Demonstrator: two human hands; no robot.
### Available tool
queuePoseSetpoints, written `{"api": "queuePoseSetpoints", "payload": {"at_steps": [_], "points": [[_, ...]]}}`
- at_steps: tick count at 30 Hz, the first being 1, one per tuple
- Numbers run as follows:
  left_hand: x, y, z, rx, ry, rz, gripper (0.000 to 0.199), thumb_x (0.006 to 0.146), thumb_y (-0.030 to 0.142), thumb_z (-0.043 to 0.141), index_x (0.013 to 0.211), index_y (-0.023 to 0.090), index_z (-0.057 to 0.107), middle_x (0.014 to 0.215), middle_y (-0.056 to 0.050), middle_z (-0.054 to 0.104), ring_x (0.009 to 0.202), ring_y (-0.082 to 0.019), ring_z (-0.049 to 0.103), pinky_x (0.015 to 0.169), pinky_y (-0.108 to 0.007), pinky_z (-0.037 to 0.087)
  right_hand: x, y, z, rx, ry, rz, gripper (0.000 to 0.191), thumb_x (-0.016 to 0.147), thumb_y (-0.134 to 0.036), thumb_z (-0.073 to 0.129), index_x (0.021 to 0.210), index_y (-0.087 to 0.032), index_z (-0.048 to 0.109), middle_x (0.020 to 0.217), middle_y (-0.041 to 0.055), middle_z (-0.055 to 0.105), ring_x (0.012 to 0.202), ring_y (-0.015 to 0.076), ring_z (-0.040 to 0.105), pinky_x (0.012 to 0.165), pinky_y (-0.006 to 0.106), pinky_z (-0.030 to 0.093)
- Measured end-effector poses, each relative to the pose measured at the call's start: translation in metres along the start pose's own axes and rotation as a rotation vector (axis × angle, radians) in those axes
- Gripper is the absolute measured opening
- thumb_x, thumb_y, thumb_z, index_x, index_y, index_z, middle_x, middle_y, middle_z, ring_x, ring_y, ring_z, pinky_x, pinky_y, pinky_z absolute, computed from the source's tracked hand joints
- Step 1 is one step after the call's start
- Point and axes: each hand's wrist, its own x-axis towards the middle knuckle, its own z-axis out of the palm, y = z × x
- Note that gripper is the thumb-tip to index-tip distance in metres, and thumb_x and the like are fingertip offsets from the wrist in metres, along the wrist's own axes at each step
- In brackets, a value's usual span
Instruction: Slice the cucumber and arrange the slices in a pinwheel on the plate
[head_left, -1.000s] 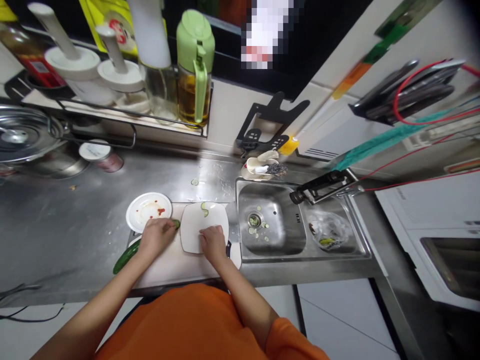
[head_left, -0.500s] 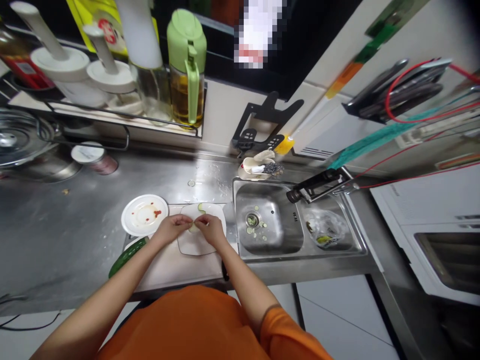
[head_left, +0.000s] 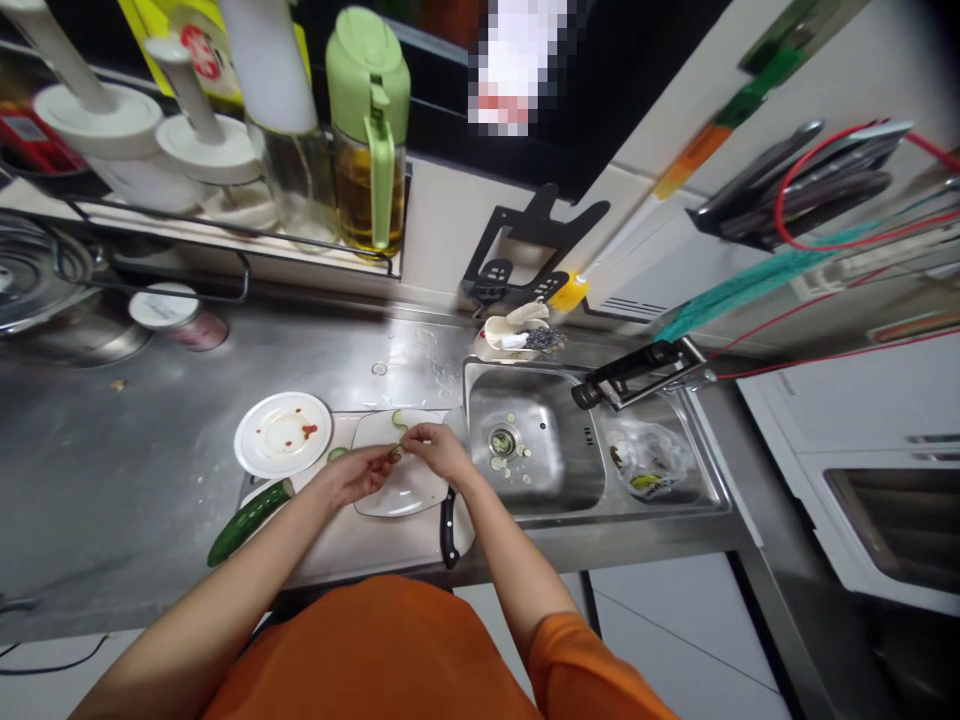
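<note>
The person wears a plain orange top (head_left: 375, 650), an even, matt-looking cloth filling the view around seven o'clock, its upper outline broad and rounded. At five o'clock the right sleeve (head_left: 589, 660) shows in the same orange, short and loose, with soft creases and a wide hem around the arm. Below that hem, the right forearm (head_left: 517, 550) is bare. The left forearm (head_left: 247, 575), toward eight o'clock, is bare too, and both hands are ungloved.
</note>
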Motion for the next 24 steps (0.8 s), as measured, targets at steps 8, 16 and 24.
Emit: {"api": "queuePoseSetpoints", "payload": {"at_steps": [8,16,24], "points": [[0.017,-0.005,-0.001,0.216,0.180,0.226,0.041,0.054,0.034,0.078,0.088,0.013,0.067,0.061,0.001,0.061,0.047,-0.006,0.045,0.044,-0.019,0.032,0.021,0.007,-0.014,-0.294,-0.079,-0.005,0.012,0.075,-0.017,0.059,0.074,-0.016,0.070,0.065,-0.0008,0.064,0.064,0.0122,0.054,0.061,0.021,0.038],[0.017,0.009,0.010,0.857,0.523,0.474,0.019,0.068,0.037,0.063,0.079,0.022,0.069,0.071,0.002,0.068,0.069,-0.014,0.060,0.068,-0.025,0.042,0.049,-0.012,-0.020,-0.838,-0.148,-0.037,0.015,0.079,-0.024,0.057,0.085,-0.024,0.071,0.081,0.0025,0.069,0.090,0.0205,0.054,0.074,0.028,0.036],[0.025,0.011,0.014,0.937,0.597,0.457,0.017,0.071,0.035,0.059,0.080,0.024,0.068,0.076,0.002,0.070,0.074,-0.016,0.062,0.071,-0.025,0.042,0.064,-0.014,-0.021,-0.981,-0.227,-0.088,0.018,0.085,-0.024,0.053,0.092,-0.023,0.070,0.087,0.0062,0.067,0.100,0.0238,0.048,0.080,0.033,0.033]]}}
